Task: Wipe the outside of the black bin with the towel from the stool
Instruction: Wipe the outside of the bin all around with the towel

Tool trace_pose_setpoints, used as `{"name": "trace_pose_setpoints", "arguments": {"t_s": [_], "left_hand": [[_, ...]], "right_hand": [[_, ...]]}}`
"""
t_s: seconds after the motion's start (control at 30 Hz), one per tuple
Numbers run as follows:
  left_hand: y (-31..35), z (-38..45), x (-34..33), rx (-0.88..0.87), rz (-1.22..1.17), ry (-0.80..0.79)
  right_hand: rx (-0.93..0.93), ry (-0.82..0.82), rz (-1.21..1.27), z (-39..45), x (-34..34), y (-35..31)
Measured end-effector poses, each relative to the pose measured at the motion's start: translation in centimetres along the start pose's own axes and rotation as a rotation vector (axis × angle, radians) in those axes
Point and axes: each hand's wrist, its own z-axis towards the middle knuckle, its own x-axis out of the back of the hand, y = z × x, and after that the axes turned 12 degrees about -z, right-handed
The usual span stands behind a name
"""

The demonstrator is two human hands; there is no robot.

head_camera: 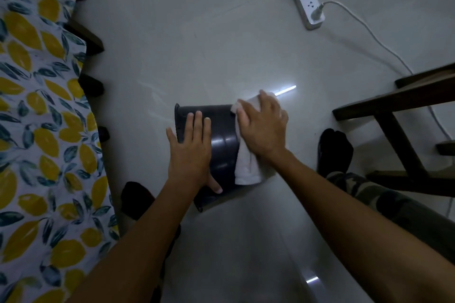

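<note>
The black bin [222, 145] lies on its side on the pale floor, its rim toward the left. My left hand [190, 152] rests flat on the bin's wall near the rim, fingers spread, thumb against the lower side. My right hand [262, 125] presses a white towel [246, 167] against the bin's base end. The towel drapes down over that end and hides it.
A bed with a lemon-print sheet [37, 130] runs along the left. A dark wooden stool [398, 115] stands at the right. A power strip [306, 3] with cables lies on the floor [197, 44] at the back right. My feet in black socks [333, 150] flank the bin.
</note>
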Motion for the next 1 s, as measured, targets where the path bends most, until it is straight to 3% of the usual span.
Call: {"name": "trace_pose_setpoints", "arguments": {"t_s": [0.1,0.5,0.8,1.0], "left_hand": [[0.4,-0.7,-0.4,0.0,-0.042,0.026],[0.3,-1.7,0.4,-0.086,0.003,0.221],[4.6,-6.2,-1.3,0.009,-0.081,0.24],[4.9,-7.5,-0.2,0.042,-0.225,0.335]], "right_hand": [[-0.229,-0.102,0.178,0.8,0.6,1.4],[-0.325,0.055,0.464,-0.7,2.1,3.0],[-0.314,0.046,0.55,-5.7,2.6,4.3],[-0.238,0.157,0.628,-12.1,4.6,4.6]]}}
